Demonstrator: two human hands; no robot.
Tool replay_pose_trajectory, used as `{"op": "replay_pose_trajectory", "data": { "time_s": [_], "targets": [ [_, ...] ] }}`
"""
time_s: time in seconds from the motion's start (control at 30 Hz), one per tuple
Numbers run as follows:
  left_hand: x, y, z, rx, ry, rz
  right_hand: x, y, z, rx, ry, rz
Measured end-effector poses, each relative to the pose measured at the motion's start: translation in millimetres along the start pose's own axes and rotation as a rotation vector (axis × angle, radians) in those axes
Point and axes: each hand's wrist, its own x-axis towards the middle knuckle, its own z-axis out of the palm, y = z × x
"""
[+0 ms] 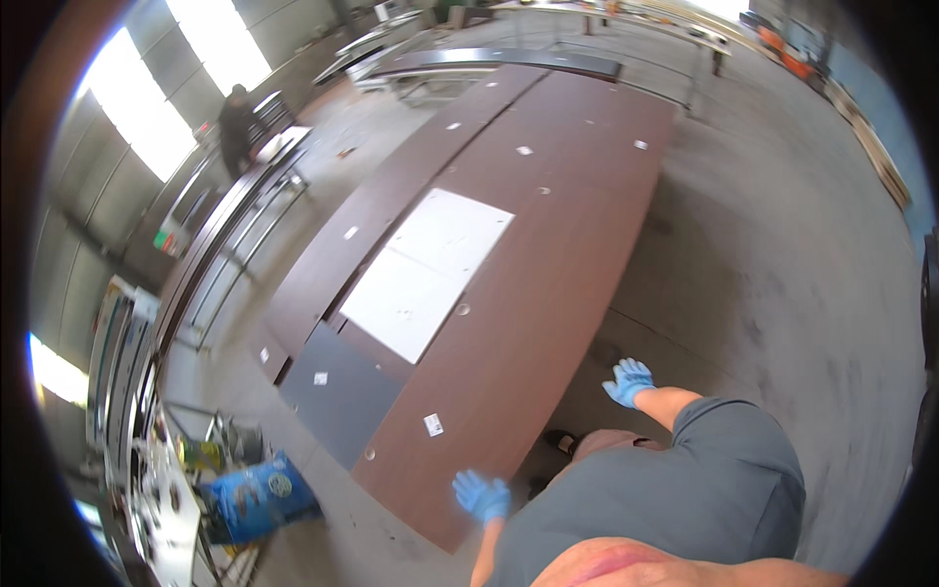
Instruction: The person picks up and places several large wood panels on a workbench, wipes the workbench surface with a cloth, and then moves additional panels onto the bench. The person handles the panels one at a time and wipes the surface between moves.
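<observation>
Left hand (482,496) extends near brown panel (523,342); right hand (629,382) splays.

The left hand (481,496) has open room forward along the right side of the brown panel (548,264); a white board (430,269) and dark grey board (342,391) lie left of that strip. Open floor (763,303) gives the right hand (631,382) passage; a blue sack (256,499) and long rack (205,238) obstruct the far left

brown panel (554,269) partly covered, labels (433,425) illegible, person (237,129) blurred
</observation>
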Motion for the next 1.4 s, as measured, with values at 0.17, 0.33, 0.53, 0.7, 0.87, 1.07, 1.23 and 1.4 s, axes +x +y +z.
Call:
{"op": "replay_pose_trajectory", "data": {
  "time_s": [0.17, 0.33, 0.53, 0.7, 0.87, 1.07, 1.23, 1.4],
  "targets": [
    [19.6, 34.7, -18.8, 0.113, 0.059, 0.392, -36.0, -41.3, 8.0, 0.196, 0.039, 0.034],
    [-0.1, 0.9, -18.3, 0.144, -0.037, 0.431, -83.4, -64.5, 49.4, 0.147, -0.115, -0.071],
    [-42.9, -64.9, -5.4, 0.182, -0.237, 0.292, -120.6, -60.5, 76.5, 0.097, -0.179, -0.108],
    [-39.8, -77.5, -1.0, 0.213, -0.366, 0.321, -133.1, -47.9, 74.0, 0.088, -0.237, 0.067],
    [-35.3, -72.7, -8.7, 0.222, -0.454, 0.295, -138.4, -55.9, 73.4, 0.165, -0.297, 0.176],
    [-38.1, -72.3, -10.8, 0.211, -0.406, 0.302, -119.2, -83.2, 71.6, 0.195, -0.259, 0.016],
    [-38.2, -62.3, -6.9, 0.254, -0.398, 0.261, -93.9, -88.3, 64.9, 0.234, -0.275, -0.032],
    [-34.9, -44.7, -0.6, 0.256, -0.419, 0.144, -67.5, -62.5, 48.9, 0.223, -0.345, -0.03]
  ]
}}
